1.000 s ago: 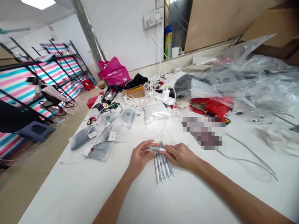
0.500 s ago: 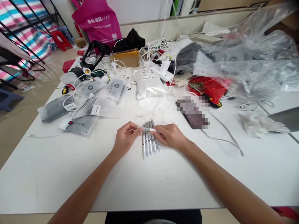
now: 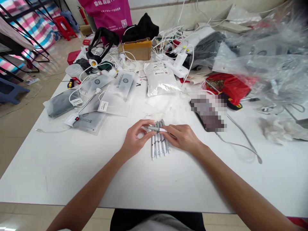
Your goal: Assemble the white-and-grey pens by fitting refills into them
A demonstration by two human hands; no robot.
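A grey and white pen [image 3: 154, 128] lies crosswise between my hands, above a row of several similar pens [image 3: 159, 145] on the white table [image 3: 134, 186]. My right hand [image 3: 183, 137] pinches its white end. My left hand [image 3: 136, 138] is at the grey tip end, thumb and forefinger curved apart around it, with a gap between them. The pens in the row lie side by side, grey ends away from me, their upper parts partly hidden behind the held pen.
Frosted pouches [image 3: 90, 122] and a white lamp holder [image 3: 71, 119] lie at the left. Beyond my hands is a white plastic package [image 3: 162, 79]. A blurred dark phone-like object [image 3: 208, 114] with a grey cable [image 3: 243, 136] lies right, near plastic bags [image 3: 271, 73].
The view has shifted, so the table's contents appear further left or right and higher. My left thumb and forefinger have spread apart around the pen's tip end; my right hand still holds it.
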